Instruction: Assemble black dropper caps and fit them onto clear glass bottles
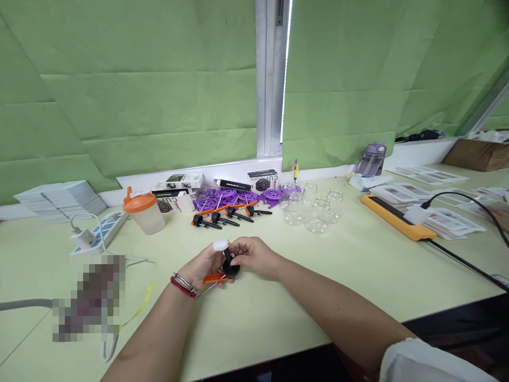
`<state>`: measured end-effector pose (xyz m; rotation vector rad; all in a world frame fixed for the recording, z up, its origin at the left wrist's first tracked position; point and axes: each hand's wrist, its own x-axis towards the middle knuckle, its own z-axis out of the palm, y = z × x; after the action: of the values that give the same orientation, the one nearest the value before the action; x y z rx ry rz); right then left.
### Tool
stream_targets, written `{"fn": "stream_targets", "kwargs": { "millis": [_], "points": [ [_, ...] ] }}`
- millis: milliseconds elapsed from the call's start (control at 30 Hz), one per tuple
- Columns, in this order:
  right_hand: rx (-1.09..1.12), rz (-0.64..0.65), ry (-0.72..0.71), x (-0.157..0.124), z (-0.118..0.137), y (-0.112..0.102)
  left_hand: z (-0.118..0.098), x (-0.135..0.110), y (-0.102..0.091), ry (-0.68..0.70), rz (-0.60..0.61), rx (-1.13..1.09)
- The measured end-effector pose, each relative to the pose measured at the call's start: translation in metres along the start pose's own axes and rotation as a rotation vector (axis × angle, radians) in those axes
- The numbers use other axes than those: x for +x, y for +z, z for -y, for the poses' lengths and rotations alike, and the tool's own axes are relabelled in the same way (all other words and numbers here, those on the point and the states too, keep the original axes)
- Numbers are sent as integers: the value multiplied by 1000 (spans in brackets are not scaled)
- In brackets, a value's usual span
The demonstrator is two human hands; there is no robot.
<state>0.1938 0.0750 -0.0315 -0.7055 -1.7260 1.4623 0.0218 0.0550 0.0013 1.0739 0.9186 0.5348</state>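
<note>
Close together above the table's front half, both hands hold a black bottle-top piece (231, 269) with a round cap and an upright stem. My left hand (204, 266) wraps round it from the left, a white covering on one digit. An orange handle-like strip (214, 278) and a thin metal rod (207, 289) stick out beneath that hand. On the right side, my right hand (254, 255) pinches the black stem, its fingertips partly hidden. Several similar black tops (220, 218) with orange strips lie in a row just beyond. Behind them is a pile of purple plastic parts (238, 197).
Several clear glass bottles (316, 215) stand right of the row. A shaker cup (147, 215) with orange lid and a white power strip (101, 233) are left. An orange power strip (397, 217) with cables lies right, by printed cards (449, 220). A blurred object (89, 300) lies front left.
</note>
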Motion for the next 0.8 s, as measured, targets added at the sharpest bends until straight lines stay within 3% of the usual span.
{"fn": "stream_targets", "kwargs": {
  "millis": [500, 633, 733, 800],
  "points": [
    [-31, 15, 3, -2, 10, 2, 0, -3, -3, 18, 52, 1],
    [-63, -115, -10, -1, 11, 2, -1, -7, -1, 0, 41, -36],
    [3, -213, 26, -8, 23, 5, -7, -15, 6, 131, 42, -106],
    [129, -92, 113, -15, 35, 9, -10, -21, 15, 345, 14, -122]
  ]
}}
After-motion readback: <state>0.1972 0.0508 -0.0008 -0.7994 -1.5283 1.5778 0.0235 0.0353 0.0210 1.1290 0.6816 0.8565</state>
